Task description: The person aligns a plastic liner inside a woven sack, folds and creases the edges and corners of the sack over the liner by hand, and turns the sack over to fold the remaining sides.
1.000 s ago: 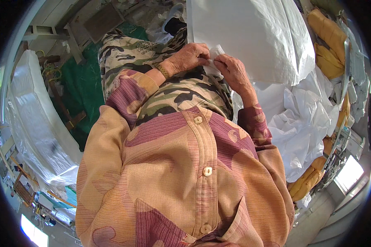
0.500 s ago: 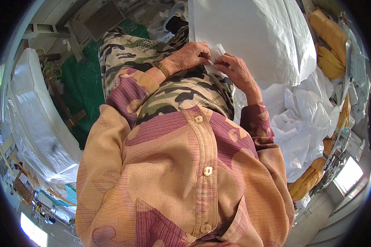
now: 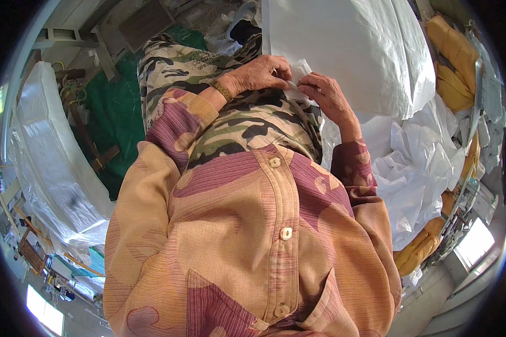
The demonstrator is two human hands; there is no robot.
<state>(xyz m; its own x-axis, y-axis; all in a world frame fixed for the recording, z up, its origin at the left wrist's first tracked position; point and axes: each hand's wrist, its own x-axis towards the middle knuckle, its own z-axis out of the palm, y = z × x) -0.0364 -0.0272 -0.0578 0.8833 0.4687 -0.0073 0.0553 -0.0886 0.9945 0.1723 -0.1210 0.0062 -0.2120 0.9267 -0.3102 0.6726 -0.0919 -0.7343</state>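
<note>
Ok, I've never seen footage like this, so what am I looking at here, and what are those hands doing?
This is a wide fisheye camera worn on a person's head, looking down their own body, so edges bend. You see their patterned shirt and camouflage trousers. Both bare hands meet at the edge of a large white woven sack: the left hand and right hand pinch a small white strip between their fingers. More white plastic sheeting lies to the right, a green tarp to the left.
</note>
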